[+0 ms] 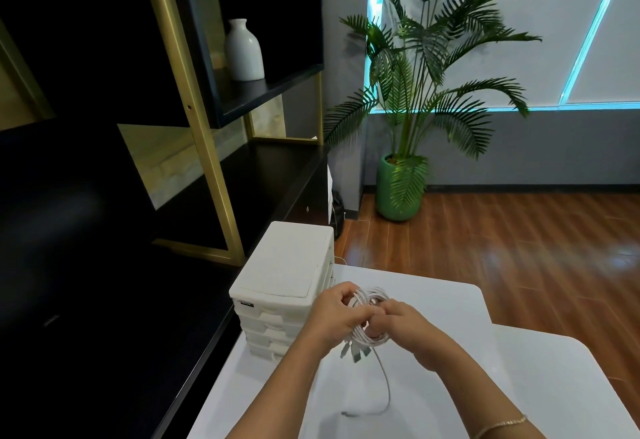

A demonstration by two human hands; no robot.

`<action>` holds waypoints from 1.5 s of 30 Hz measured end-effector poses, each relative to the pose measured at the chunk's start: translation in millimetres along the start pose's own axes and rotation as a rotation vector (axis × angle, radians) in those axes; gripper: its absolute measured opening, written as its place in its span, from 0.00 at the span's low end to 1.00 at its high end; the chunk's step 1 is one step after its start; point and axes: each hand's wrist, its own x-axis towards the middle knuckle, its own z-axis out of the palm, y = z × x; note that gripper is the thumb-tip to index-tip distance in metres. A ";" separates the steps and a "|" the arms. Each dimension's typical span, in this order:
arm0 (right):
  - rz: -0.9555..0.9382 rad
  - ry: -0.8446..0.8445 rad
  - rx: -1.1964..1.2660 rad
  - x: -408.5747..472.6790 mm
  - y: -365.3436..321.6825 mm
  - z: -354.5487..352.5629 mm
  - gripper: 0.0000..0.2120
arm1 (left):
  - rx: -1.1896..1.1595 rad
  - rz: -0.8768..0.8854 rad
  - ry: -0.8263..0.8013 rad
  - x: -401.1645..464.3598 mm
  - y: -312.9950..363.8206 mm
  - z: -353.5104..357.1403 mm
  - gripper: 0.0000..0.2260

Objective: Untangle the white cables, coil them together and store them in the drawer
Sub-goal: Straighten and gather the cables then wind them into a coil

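Observation:
A coil of white cables (pixel 367 300) is held above the white table (pixel 450 317) between both hands. My left hand (pixel 330 314) grips the coil's left side, fingers curled round the loops. My right hand (pixel 394 322) grips its lower right, with fingers through the loops. Several plug ends (pixel 355 352) hang below the coil. One loose cable tail (pixel 386 390) trails down onto the table toward me. A white stack of small drawers (pixel 287 286) stands just left of my hands, all drawers shut.
A black and gold shelf unit (pixel 194 120) with a white vase (pixel 244 50) stands to the left. A potted palm (pixel 401 189) stands on the wooden floor beyond the table. A second white table (pixel 561 369) adjoins at right.

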 end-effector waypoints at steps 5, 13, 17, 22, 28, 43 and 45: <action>0.019 -0.076 0.169 6.0 8.3 -8.0 0.13 | 0.004 0.067 -0.041 0.1 0.8 -2.2 0.09; 0.046 -0.196 0.438 9.1 13.7 -15.2 0.18 | -0.083 0.064 -0.190 -1.0 1.7 -6.1 0.18; 0.061 -0.179 0.465 6.1 14.7 -19.7 0.19 | -0.064 0.041 -0.276 -2.1 3.0 -8.2 0.22; 0.101 -0.047 0.312 9.5 13.8 -20.7 0.06 | 0.200 0.117 -0.226 -4.0 3.7 -8.0 0.20; 0.210 0.067 0.063 9.1 2.1 -12.8 0.05 | 0.421 0.219 -0.075 -5.1 -2.3 8.4 0.21; 0.187 0.048 0.432 6.6 11.2 -7.7 0.15 | 0.387 0.132 -0.084 -7.1 -3.7 15.4 0.30; 0.194 0.032 0.558 4.6 12.6 -4.9 0.14 | 0.392 0.118 -0.091 -8.1 -3.4 16.1 0.33</action>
